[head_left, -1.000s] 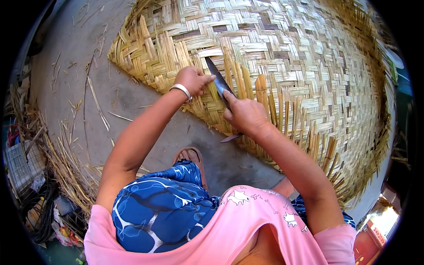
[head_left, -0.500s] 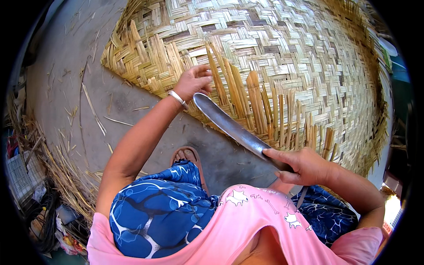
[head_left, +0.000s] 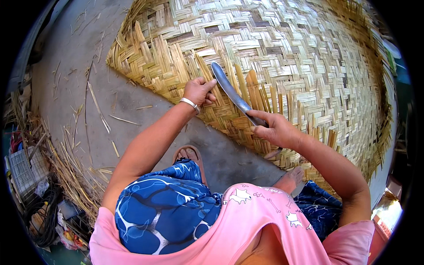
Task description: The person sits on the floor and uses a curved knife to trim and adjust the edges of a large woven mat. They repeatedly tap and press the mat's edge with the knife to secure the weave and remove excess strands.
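A large woven mat (head_left: 282,48) of flat, straw-coloured strips lies before me. Along its near edge several loose strip ends (head_left: 252,86) stand up from the weave. My right hand (head_left: 277,129) grips a long, curved, trough-shaped metal tool (head_left: 234,93). Its rounded tip lies over the mat among the strip ends, pointing away from me and leftward. At the edge, left of the tool, my left hand (head_left: 199,92) is closed, thumb and fingers together around the lower part of a reed strip (head_left: 203,67). My palm partly hides that grip.
Grey concrete floor (head_left: 141,128) with scattered straw runs left of the mat. A heap of loose straw (head_left: 70,170) lies at the far left, beside a pale plastic crate (head_left: 25,170). My sandalled foot (head_left: 189,154) and other foot (head_left: 289,180) are near the mat's edge.
My right hand has moved forward and left, bringing the metal tool from over the mat's edge onto the weave. My left hand has lowered slightly and closed at a strip.
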The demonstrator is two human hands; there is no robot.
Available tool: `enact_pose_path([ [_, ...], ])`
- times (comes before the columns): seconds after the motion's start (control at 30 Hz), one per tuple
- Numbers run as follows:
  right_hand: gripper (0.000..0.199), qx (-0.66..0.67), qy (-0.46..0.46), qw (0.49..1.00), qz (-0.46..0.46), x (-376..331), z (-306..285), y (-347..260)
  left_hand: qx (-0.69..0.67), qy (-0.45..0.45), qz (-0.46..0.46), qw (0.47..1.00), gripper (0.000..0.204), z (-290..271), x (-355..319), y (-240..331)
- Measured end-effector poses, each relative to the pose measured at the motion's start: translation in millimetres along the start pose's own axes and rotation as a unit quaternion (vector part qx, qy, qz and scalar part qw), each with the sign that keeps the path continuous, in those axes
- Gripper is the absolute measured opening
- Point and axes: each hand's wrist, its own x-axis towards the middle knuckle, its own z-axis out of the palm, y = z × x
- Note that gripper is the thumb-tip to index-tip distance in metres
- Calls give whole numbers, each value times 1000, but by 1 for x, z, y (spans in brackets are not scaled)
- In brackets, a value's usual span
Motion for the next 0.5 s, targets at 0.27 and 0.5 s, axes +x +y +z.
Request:
enact_pose_path([
  [0.27,55,-24,-29,999,3,12,-13,-6,-24,-138,-27,990,17,-24,-14,13],
  [0.5,52,-259,24,966,-12,19,-7,-29,-13,-78,-14,997,16,-21,-15,10],
])
